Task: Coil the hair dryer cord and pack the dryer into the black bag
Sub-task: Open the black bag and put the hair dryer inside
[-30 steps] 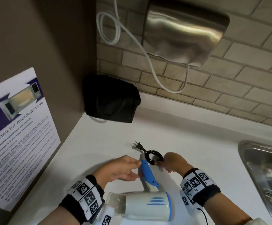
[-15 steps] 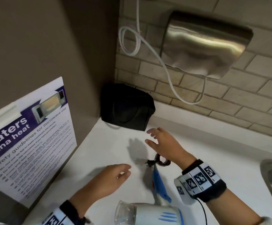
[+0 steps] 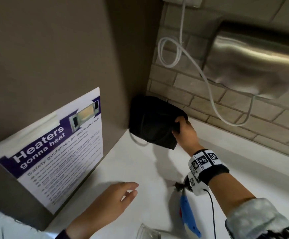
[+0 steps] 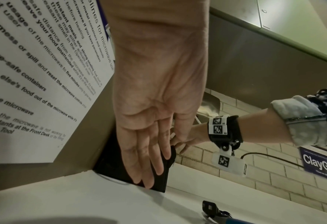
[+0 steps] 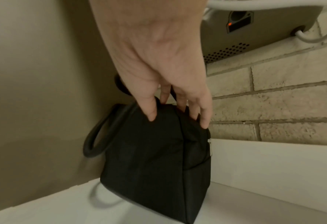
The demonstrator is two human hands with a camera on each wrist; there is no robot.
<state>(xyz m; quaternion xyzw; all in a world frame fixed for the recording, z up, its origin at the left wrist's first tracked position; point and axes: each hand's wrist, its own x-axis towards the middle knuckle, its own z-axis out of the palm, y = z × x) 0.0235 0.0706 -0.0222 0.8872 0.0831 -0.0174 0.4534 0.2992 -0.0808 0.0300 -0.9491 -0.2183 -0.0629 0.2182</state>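
Two hands are in view. The left hand [image 3: 109, 200] hovers above the counter [image 3: 140, 166], fingers straight, holding nothing. The right hand [image 3: 185, 131] pinches the top edge of the black bag [image 3: 152, 123] in the corner. The hair dryer [image 3: 186, 214] lies on the counter near the person, cord [image 3: 179, 184] coiled.

A white counter [image 3: 148, 173] carries everything. It ends at a brown side panel at 9 o'clock and a brick wall at 12 o'clock. The black bag [image 3: 153, 122] stands on the counter in that far corner, at about 12 o'clock, tilted, with one bottom edge on the surface. The hair dryer [image 3: 187, 213] lies at about 5 o'clock, with its blue handle pointing towards the bag. The coiled cord with its plug [image 3: 178, 185] lies on the counter at the far end of the handle, well apart from the bag.
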